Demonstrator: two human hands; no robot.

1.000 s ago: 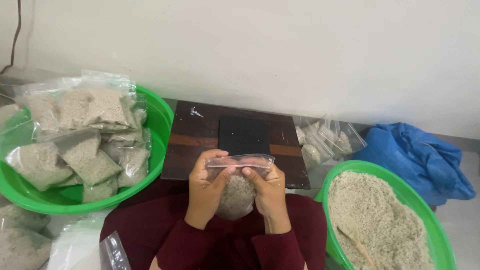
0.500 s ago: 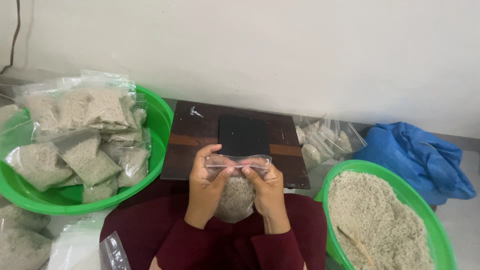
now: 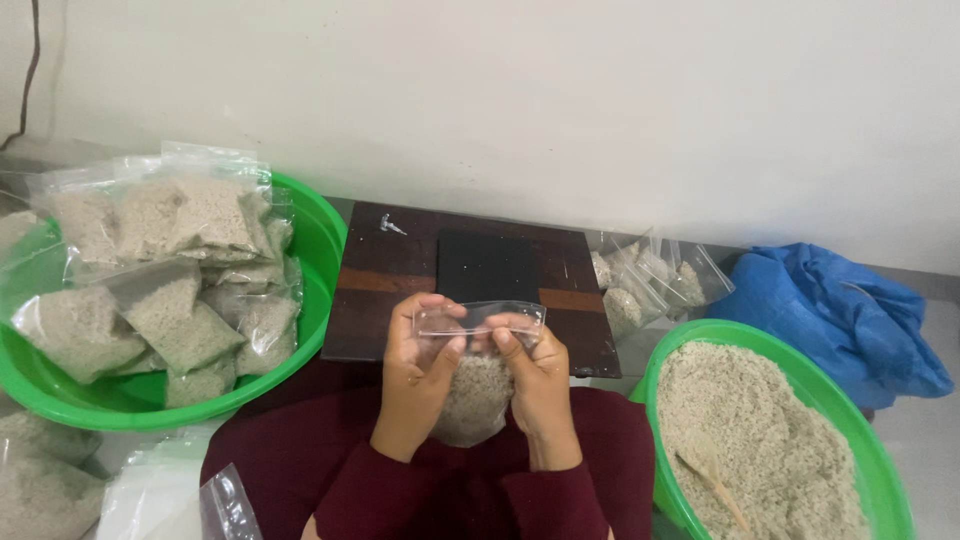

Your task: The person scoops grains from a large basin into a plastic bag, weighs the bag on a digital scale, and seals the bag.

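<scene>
Bag (image 3: 478,372) slightly lower, btwn left hand (image 3: 418,375) & right hand (image 3: 541,378) (top pinched)

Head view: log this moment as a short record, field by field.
left hand: left hand pinches the top strip of a small clear bag
right hand: right hand pinches the same strip
bag contents: pale grainy material, lower half full
left basin: green basin heaped with filled bags
right basin: green basin of loose grain with a wooden scoop in it
ahead: dark wooden board
far right: blue cloth
</scene>
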